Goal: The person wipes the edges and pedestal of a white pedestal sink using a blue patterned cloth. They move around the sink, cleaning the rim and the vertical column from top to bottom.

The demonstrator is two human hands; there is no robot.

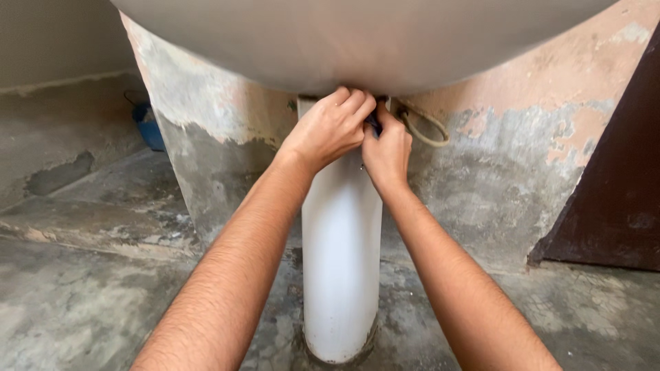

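Both hands raised under the basin (357,41), left hand (328,129) and right hand (387,148) fingers closed around a small dark fitting (373,124) above the white pedestal (342,254)

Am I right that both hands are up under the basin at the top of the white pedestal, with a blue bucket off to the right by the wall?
Not quite. The head view shows the blue bucket off to the left by the wall. The rest holds: left hand and right hand meet under the basin, atop the white pedestal.
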